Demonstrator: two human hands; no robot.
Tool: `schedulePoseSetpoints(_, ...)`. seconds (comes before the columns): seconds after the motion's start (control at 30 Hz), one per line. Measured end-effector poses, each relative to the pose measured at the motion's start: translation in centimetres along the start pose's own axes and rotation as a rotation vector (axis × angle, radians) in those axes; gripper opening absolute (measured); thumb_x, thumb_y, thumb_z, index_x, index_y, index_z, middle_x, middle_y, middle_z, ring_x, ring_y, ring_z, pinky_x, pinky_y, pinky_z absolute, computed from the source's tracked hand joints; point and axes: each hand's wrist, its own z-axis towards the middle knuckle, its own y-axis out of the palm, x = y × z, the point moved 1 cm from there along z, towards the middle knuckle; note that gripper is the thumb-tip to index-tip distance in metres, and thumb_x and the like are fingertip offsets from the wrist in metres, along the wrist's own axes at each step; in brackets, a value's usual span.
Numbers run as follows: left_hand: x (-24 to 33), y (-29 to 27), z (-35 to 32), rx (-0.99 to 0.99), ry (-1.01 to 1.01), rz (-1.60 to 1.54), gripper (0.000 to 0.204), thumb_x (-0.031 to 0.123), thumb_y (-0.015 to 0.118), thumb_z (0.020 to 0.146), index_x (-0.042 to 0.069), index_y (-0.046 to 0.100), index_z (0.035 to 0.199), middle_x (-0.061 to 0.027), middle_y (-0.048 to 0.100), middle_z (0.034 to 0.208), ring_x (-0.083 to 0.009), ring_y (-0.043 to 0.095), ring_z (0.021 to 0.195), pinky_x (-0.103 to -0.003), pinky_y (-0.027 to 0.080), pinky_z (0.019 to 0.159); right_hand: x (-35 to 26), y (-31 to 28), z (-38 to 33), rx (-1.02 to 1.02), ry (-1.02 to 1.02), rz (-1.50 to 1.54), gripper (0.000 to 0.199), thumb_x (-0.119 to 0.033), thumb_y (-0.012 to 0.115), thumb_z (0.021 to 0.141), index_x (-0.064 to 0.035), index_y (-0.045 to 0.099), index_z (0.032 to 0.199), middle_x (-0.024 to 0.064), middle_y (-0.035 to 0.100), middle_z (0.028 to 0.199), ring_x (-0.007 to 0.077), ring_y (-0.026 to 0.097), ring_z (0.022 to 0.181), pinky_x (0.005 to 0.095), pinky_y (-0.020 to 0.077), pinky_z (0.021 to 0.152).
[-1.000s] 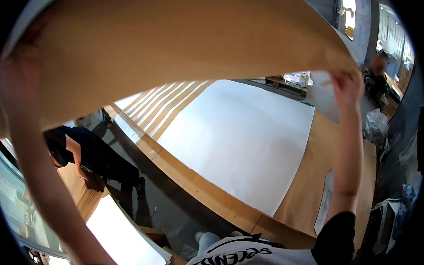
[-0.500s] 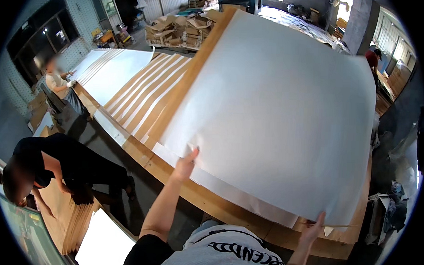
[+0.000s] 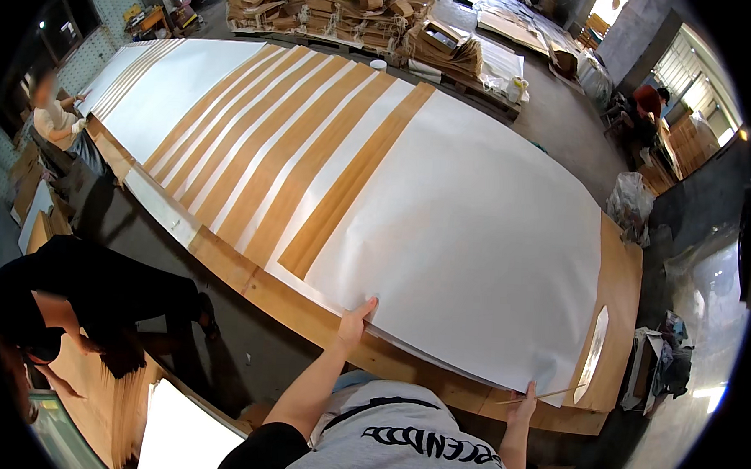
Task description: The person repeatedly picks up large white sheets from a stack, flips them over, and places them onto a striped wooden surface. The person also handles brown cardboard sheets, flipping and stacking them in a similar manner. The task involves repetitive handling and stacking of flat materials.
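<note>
A large white sheet [image 3: 476, 239] lies over the right part of a long wooden table, slightly bulged, with a brown band [image 3: 357, 183] along its left side. My left hand [image 3: 353, 324] pinches its near edge, thumb on top. Near the sheet's front right corner, my right hand [image 3: 521, 403] is closed on the edge and also holds a thin brown stick [image 3: 557, 392] that points out both sides. To the left, more white sheets and brown strips [image 3: 286, 176] lie in overlapping, staggered rows.
A white pointed oval piece [image 3: 591, 355] lies on the wooden table [image 3: 611, 312] at the right. Brown cardboard pieces [image 3: 318, 14] are heaped behind. One co-worker [image 3: 96, 298] bends over a brown stack [image 3: 125, 408] at the left; another [image 3: 58, 120] stands at the table's far left end.
The sheet, raised and hiding much of the background before, has come down onto the table. My left hand moved right and nearer; my right hand moved left. More rows and the floor behind now show.
</note>
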Motion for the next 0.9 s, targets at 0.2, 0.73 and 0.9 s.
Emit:
schedulePoseSetpoints(0.2, -0.9, -0.7, -0.2, 0.073, 0.041, -0.103, 0.035, 0.008, 0.06, 0.073, -0.001, 0.048, 0.104, -0.0054, 0.053, 0.098, -0.0165, 0.05, 0.092, -0.028, 0.04, 0.081, 0.2, -1.3, 1.3, -0.055, 0.053, -0.035, 0.032, -0.03, 0.056, 0.08, -0.0092, 0.049, 0.103, 0.0003, 0.052, 0.096, 0.0128, 0.049, 0.085, 0.0273, 0.0402, 0.072)
schedulePoseSetpoints(0.73, -1.4, -1.7, -0.8, 0.045, 0.028, -0.148, 0.03, 0.009, 0.062, 0.073, 0.0, 0.052, 0.099, -0.0053, 0.054, 0.098, -0.0157, 0.051, 0.091, -0.028, 0.04, 0.084, -0.1, 0.0, 0.9, -0.054, 0.081, -0.082, 0.026, -0.033, 0.055, 0.081, -0.0106, 0.053, 0.095, -0.0011, 0.054, 0.087, 0.0113, 0.05, 0.079, 0.0264, 0.0405, 0.068)
schedulePoseSetpoints(0.9, 1.2, -2.6, -1.4, 0.153, 0.208, 0.134, 0.033, 0.017, 0.057, 0.079, -0.002, 0.049, 0.105, -0.0065, 0.053, 0.1, -0.0155, 0.049, 0.095, -0.029, 0.038, 0.085, 0.0, 0.2, 0.9, -0.153, 0.048, -0.071, 0.027, -0.031, 0.054, 0.081, -0.0087, 0.052, 0.096, 0.0006, 0.053, 0.09, 0.0134, 0.049, 0.081, 0.028, 0.0408, 0.069)
